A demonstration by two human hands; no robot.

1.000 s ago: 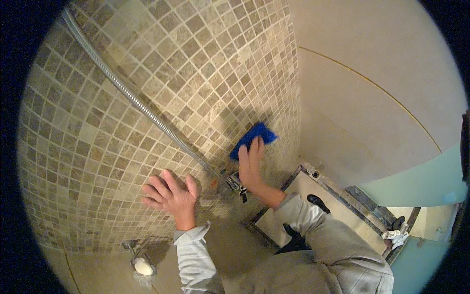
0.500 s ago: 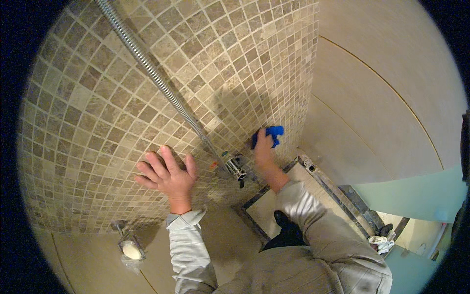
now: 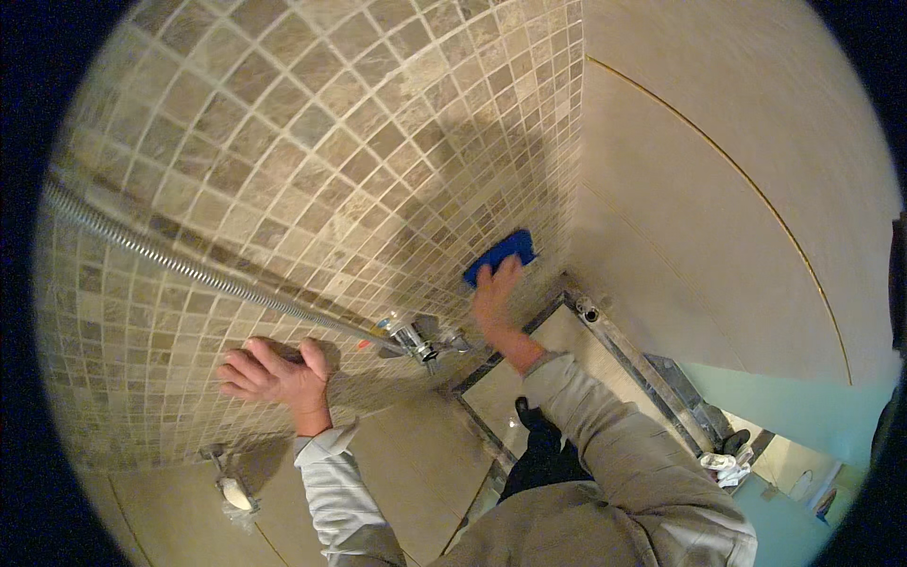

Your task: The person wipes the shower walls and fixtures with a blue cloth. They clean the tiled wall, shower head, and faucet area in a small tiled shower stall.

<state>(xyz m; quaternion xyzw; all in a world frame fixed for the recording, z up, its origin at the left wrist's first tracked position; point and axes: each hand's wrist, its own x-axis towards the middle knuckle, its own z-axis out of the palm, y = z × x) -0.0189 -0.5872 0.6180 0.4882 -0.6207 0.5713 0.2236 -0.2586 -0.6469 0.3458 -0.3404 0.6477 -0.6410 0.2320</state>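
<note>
My left hand [image 3: 274, 376] rests against the mosaic-tiled wall [image 3: 312, 170] with its fingers apart and nothing in it. Farther right, my right hand [image 3: 496, 302] presses a flat blue cloth [image 3: 501, 257] to the same wall, near the corner. Fingers and thumb lie over the cloth's lower side, slightly blurred. Between the two hands sits a chrome shower mixer tap [image 3: 411, 338], from which a ribbed metal hose [image 3: 189, 269] runs up to the left.
A soap holder [image 3: 236, 493] with a pale bar is fixed low at the left. Plain panels form the right wall [image 3: 699, 227]. Below are a dark-edged floor [image 3: 567, 345], a pipe opening [image 3: 590, 314] and white items [image 3: 726, 468] by a pale green panel [image 3: 789, 397].
My view has shifted, so the hose now slants lower and farther left. The cloth has turned and lies flatter under my right hand. My left hand stays on the wall, its fingers less spread.
</note>
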